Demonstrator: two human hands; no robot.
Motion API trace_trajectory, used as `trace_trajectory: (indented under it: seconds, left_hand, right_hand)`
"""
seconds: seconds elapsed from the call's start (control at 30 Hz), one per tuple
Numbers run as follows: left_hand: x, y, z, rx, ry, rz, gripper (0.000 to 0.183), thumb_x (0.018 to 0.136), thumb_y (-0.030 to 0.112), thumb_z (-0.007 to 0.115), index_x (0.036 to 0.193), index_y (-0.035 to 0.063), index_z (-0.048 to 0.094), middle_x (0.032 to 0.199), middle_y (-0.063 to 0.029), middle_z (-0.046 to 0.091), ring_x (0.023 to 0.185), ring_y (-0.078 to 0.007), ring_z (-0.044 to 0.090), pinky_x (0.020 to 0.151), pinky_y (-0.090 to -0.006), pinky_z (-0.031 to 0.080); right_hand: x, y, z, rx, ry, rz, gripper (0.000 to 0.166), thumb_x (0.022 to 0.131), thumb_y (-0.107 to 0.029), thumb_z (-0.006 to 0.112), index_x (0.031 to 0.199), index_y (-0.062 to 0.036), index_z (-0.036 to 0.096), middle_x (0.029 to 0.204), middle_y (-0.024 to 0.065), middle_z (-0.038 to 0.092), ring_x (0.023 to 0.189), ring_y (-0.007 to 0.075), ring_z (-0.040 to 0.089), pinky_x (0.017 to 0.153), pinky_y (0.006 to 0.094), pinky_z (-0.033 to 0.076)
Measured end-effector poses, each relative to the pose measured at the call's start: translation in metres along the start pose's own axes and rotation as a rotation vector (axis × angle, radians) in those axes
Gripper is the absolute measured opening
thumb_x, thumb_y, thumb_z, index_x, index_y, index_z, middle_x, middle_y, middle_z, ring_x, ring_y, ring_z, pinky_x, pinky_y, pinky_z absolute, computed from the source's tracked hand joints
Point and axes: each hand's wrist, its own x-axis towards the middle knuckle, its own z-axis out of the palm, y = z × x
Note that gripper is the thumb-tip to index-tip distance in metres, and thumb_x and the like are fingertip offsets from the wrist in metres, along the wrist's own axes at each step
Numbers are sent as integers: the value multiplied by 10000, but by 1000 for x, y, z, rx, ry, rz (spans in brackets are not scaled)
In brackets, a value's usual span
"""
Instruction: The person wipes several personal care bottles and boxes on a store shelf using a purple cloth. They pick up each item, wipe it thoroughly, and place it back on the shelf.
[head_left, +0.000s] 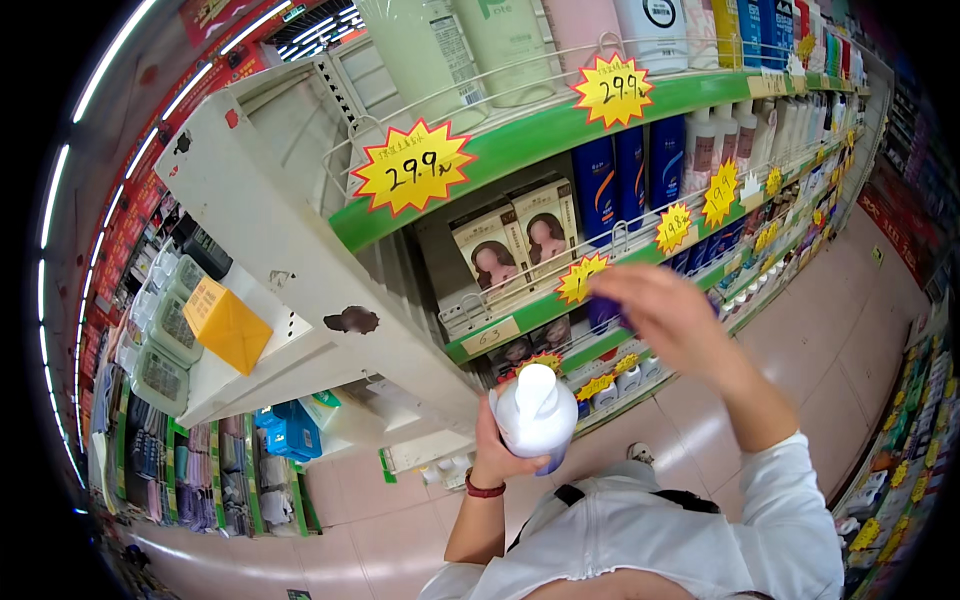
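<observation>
My left hand (504, 450) is closed around a white pump bottle (534, 420) with a purplish lower part, held upright in front of my body. My right hand (649, 307) is raised beside the shelf's price tags, blurred, with its fingers near a yellow starburst tag (583, 278). Whether it touches anything cannot be made out; a dark purple item (602, 313) shows just behind its fingers. Boxes with a pictured head (491, 251) stand on the shelf beyond, next to blue bottles (596, 187).
A green shelf edge (517, 146) with wire rails runs across above my hands, holding large pale green bottles (502, 52). At the left, a white end shelf (251, 274) carries a yellow box (227, 324) and clear-lidded containers (169, 345). Another stocked shelf (892, 465) lines the right side.
</observation>
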Motion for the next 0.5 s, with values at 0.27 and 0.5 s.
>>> trace_trajectory:
  seconds: [0.27,0.5]
  left_hand:
    - [-8,-6,3,-189,91,-40,1001,488,343,812,1245,-11,261,1169,-127,438,1068,-221,465,905,-362,378]
    - [1,-25,9,-468,264,-412,840,698,528,598,1262,-9,282,1193,-116,435,1052,-253,481,921,-325,370]
  right_hand:
    - [-15,36,33,-16,-133,95,416,680,66,512,1085,-28,535,1034,123,554,902,247,544,779,295,428]
    - [-24,-2,46,815,248,329,265,807,-99,513,1056,-12,509,1102,111,509,1044,194,469,917,325,345]
